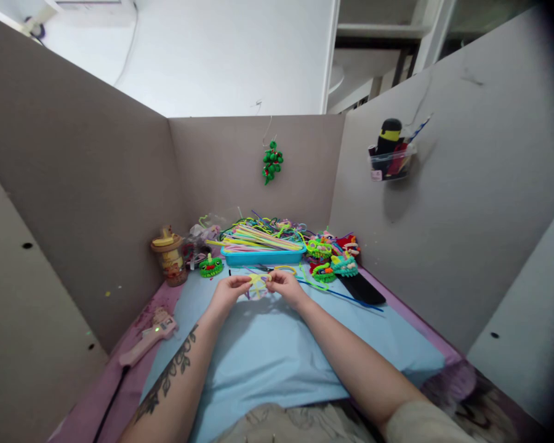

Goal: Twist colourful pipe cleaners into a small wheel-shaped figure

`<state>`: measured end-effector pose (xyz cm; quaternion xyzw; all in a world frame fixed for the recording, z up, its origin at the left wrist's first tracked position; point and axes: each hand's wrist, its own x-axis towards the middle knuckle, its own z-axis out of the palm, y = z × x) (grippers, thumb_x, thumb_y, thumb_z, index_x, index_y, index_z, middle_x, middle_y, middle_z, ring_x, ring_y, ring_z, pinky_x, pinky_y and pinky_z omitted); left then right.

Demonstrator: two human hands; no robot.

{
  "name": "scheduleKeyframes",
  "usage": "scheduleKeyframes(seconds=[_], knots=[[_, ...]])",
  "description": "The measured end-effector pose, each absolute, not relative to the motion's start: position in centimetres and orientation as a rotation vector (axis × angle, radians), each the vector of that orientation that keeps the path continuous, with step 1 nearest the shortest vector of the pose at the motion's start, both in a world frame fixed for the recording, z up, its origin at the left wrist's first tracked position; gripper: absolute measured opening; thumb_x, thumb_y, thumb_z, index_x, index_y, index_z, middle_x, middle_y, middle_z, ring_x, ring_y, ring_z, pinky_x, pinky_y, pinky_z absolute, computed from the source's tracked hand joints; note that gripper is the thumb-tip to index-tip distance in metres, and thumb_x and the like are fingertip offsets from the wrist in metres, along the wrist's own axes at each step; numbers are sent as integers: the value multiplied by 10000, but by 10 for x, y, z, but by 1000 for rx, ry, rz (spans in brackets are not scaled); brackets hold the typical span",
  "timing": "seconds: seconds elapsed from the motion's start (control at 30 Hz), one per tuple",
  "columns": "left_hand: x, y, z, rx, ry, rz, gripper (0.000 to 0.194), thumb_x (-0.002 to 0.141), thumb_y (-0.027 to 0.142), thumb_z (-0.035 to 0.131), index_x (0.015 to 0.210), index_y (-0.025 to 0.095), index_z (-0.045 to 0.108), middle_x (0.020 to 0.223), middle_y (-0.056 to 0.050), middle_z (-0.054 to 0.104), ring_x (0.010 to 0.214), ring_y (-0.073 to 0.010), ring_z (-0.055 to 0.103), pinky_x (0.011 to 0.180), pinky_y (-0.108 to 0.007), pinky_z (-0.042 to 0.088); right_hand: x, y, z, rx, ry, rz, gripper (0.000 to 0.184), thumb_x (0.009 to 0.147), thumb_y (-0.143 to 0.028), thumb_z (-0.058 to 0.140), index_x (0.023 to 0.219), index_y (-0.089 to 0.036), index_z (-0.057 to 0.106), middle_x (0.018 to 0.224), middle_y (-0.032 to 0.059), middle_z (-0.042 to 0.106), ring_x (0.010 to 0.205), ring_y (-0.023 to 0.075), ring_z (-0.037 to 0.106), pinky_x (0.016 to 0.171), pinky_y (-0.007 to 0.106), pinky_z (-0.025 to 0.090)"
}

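My left hand (232,289) and my right hand (285,287) meet over the middle of the blue cloth (277,344). Between them they pinch a small piece of yellow pipe cleaner (259,279), bent into a shape whose detail is too small to make out. Some purple and pale strands show just beneath it. Behind the hands lie scissors (264,267), partly hidden, and a curved orange-yellow pipe cleaner (286,269). A long dark blue pipe cleaner (351,299) stretches off to the right of my right hand.
A blue tray (263,257) heaped with pipe cleaners stands behind. Finished fuzzy figures (344,266) cluster at right beside a black phone-like slab (362,289); a green frog-like one (211,266) sits left. A pink glue gun (150,337) and a lidded cup (172,258) stand left. Grey partitions enclose the table.
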<state>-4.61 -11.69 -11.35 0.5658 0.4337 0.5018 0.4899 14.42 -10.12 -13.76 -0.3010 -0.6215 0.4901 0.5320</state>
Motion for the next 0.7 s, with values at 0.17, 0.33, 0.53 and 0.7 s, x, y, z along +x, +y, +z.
scheduleKeyframes(seconds=[0.17, 0.33, 0.53, 0.7], knots=[[-46, -120, -110, 1405, 957, 1187, 412, 553, 383, 774, 846, 104, 697, 787, -93, 717, 718, -204, 639, 684, -305, 477, 143, -102, -136, -714, -1430, 1214, 245, 592, -364, 724, 676, -176, 591, 555, -34, 575, 485, 95, 480, 507, 223, 377], [-46, -120, -111, 1478, 868, 1119, 461, 602, 331, 748, 1005, 121, 669, 972, -120, 698, 872, -234, 628, 746, -320, 480, 142, -100, -139, -769, -1533, 1087, 224, 603, -371, 724, 660, -172, 637, 580, -12, 584, 523, 115, 494, 537, 245, 388], [-43, -119, -118, 1591, 928, 1126, 502, 601, 160, 688, 1100, 140, 634, 1033, -107, 675, 804, -181, 620, 722, -300, 490, 140, -108, -137, -876, -1754, 451, 82, 693, -285, 680, 678, -204, 683, 737, 24, 555, 764, 172, 514, 757, 323, 405], [-43, -118, -119, 1590, 881, 1147, 504, 599, 148, 667, 1102, 140, 629, 1068, -109, 660, 757, -153, 611, 720, -296, 493, 140, -112, -135, -857, -1776, 342, 93, 704, -184, 629, 797, -195, 630, 1031, 60, 476, 984, 193, 489, 885, 341, 395]])
